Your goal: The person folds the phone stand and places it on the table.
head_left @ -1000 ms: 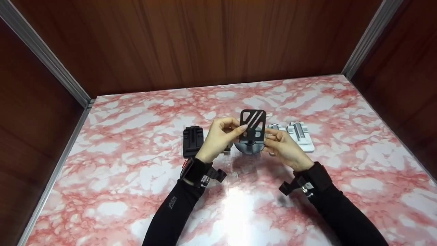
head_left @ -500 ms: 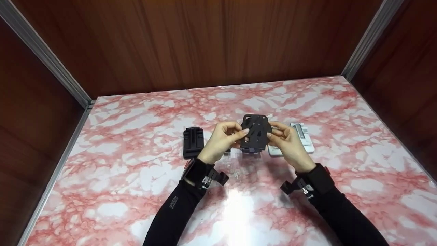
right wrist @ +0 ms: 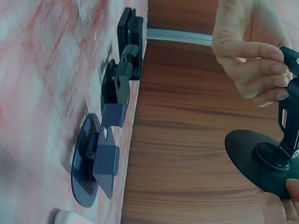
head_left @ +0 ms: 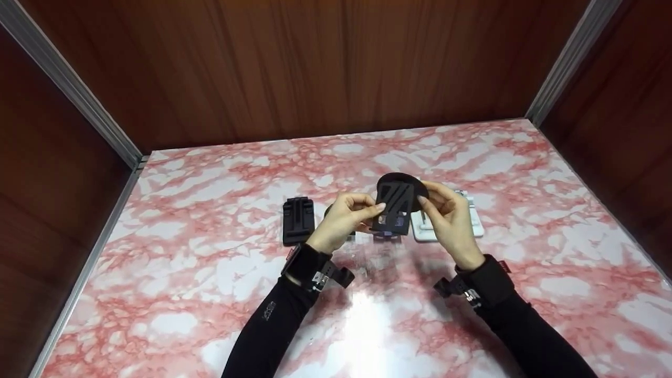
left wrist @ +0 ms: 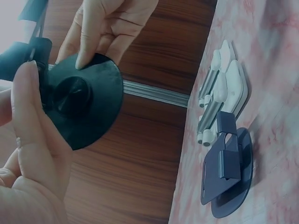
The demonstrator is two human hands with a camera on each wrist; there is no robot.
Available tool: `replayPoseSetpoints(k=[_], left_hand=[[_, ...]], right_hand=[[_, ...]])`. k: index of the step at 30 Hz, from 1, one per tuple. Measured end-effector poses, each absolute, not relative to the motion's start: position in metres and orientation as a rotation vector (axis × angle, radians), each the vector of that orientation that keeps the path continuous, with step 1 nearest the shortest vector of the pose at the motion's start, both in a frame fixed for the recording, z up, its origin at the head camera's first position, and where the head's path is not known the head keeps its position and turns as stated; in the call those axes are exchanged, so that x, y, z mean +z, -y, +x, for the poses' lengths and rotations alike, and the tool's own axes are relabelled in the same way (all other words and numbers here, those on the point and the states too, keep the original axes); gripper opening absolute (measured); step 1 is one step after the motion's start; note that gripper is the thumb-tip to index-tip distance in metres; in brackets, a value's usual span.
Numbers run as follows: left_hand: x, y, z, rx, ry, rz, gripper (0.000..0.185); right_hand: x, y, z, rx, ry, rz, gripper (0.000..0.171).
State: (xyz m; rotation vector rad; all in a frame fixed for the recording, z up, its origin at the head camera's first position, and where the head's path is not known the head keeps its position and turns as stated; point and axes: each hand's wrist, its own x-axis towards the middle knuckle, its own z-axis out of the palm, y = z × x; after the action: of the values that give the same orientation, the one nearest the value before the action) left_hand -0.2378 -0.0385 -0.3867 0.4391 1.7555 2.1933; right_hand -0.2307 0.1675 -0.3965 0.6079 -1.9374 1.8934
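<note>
A black phone stand with a slotted plate (head_left: 395, 212) and a round base (left wrist: 100, 107) is held up over the table between both hands. My left hand (head_left: 341, 220) pinches the plate's left side between thumb and fingers. At the base's edge, my right hand (head_left: 452, 223) grips with thumb in front and fingers behind. The base shows above and behind the plate in the head view. Below the held stand, a blue-grey phone stand (right wrist: 105, 156) stands on its round base, mostly hidden in the head view. A dark round-based stand (right wrist: 117, 84) is beside it, largely behind the left hand.
On the left of the row lies a black folding stand (head_left: 298, 223). White folding stands (left wrist: 236, 88) lie on the right, partly covered by the right hand in the head view. The marbled table (head_left: 210, 294) is bounded by brown wood-look panels (head_left: 336, 68).
The held stand has tipped over, its base swinging from below the plate to above and behind it. My right hand has shifted slightly right, moving from the plate's side to the base's edge.
</note>
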Motion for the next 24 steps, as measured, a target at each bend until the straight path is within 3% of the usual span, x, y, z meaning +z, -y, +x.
replayPoseSetpoints(k=[14, 20, 24], left_hand=[[-0.382, 0.041, -0.235, 2.127, -1.966, 0.44, 0.008], [-0.375, 0.042, -0.231, 1.903, -2.374, 0.463, 0.043], [-0.376, 0.04, -0.23, 1.928, -2.187, 0.438, 0.046]], right_hand=[[-0.397, -0.167, -0.23, 1.913, 1.925, 0.624, 0.028], [-0.397, -0.167, -0.23, 2.133, 1.973, 0.458, 0.032], [-0.399, -0.165, -0.23, 2.324, 1.938, 0.375, 0.034]])
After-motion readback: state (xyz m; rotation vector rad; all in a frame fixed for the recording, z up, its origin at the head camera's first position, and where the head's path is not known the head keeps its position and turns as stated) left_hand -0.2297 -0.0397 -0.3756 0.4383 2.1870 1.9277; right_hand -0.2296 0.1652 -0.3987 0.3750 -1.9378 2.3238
